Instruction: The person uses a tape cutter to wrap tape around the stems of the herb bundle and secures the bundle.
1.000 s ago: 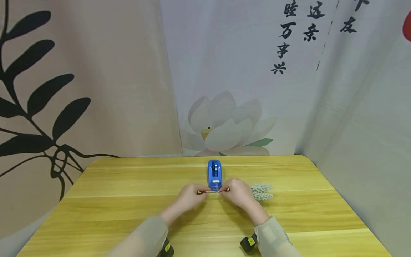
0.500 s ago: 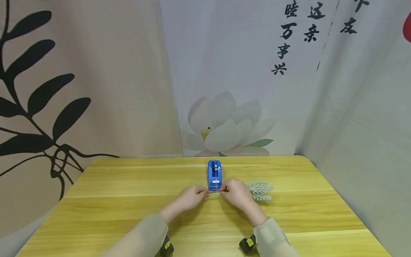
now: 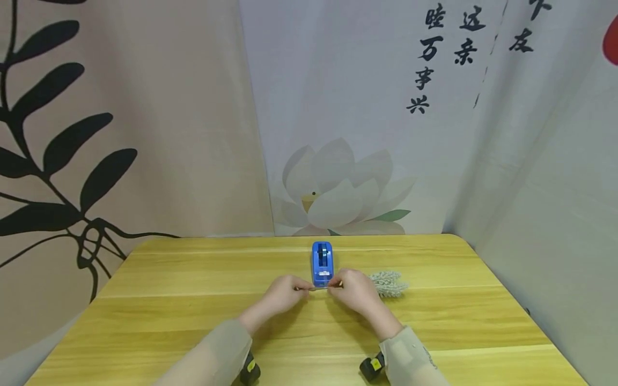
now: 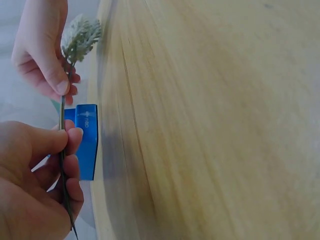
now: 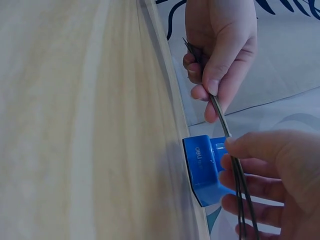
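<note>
Both hands hold a bundle of thin dark stems (image 5: 222, 120) level above the wooden table, close in front of a blue tape dispenser (image 3: 322, 262). The left hand (image 3: 285, 293) pinches the stems near their bare end, thumb against the fingers. Nearer the leafy end, the right hand (image 3: 356, 289) pinches the same bundle between thumb and fingertips. Pale green sprig heads (image 3: 388, 284) stick out past the right hand; they also show as a leafy tuft (image 4: 80, 37) in the left wrist view. Between the two pinches a short length of stem is bare to view.
The tape dispenser stands near the far edge of the wooden table (image 3: 193, 284), with a printed cloth backdrop (image 3: 203, 161) behind it. A side curtain (image 3: 545, 177) hangs along the right edge. Black wrist devices (image 3: 372, 367) sit below the sleeves.
The left fingers shift their pinch on the stems. The sprig heads turn and move slightly left, looking more bunched. The right hand stays almost in place, and the dispenser has not moved.
</note>
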A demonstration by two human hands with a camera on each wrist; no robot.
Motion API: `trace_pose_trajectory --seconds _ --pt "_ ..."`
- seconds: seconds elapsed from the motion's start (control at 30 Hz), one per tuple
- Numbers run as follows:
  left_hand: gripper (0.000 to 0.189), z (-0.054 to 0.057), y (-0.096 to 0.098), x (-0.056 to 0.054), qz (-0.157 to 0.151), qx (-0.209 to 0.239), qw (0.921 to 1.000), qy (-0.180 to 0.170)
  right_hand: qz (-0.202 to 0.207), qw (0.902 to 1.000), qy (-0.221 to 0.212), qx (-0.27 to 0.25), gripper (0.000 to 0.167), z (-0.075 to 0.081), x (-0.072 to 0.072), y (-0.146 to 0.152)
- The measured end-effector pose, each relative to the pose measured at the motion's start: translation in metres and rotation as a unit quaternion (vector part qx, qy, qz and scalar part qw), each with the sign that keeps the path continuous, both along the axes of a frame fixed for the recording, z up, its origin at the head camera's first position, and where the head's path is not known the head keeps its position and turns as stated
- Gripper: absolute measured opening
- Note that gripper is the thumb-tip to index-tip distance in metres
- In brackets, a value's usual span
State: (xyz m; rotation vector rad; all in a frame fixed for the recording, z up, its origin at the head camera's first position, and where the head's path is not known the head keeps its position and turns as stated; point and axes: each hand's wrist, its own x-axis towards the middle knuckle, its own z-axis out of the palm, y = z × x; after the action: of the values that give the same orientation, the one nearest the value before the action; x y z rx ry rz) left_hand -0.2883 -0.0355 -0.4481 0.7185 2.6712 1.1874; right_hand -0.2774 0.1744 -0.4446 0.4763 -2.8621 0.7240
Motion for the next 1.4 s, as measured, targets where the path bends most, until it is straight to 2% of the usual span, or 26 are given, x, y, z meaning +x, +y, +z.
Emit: trace_pose_trajectory --seconds 0.23,0.4,0.53,0.77,1.13,1.4 --pt "0.018 0.000 -0.001 -0.001 0.018 -0.005 0.9998 0.008 0.024 0.9994 -0.027 -0.002 0.008 0.003 -0.003 0.002" --pt "0.017 0.000 0.001 0.001 0.025 -0.011 0.9994 0.021 0.043 0.9975 -0.053 0.015 0.008 0.008 -0.005 0.005" --pt "0.017 0.000 0.002 0.001 0.027 -0.011 0.9992 0.025 0.049 0.9968 -0.058 0.026 0.008 0.011 -0.008 0.007" --pt "0.017 0.002 0.005 0.002 0.026 -0.002 0.9994 0.022 0.038 0.9974 -0.054 0.028 0.010 0.013 -0.012 0.006" --pt "0.022 0.000 0.005 0.000 0.024 -0.018 0.9978 0.059 0.026 0.9984 -0.038 0.034 0.018 0.010 -0.014 0.003" --pt "0.027 -0.001 0.006 -0.002 0.018 -0.029 0.9980 0.054 0.020 0.9986 -0.029 0.039 0.023 0.009 -0.015 0.001"
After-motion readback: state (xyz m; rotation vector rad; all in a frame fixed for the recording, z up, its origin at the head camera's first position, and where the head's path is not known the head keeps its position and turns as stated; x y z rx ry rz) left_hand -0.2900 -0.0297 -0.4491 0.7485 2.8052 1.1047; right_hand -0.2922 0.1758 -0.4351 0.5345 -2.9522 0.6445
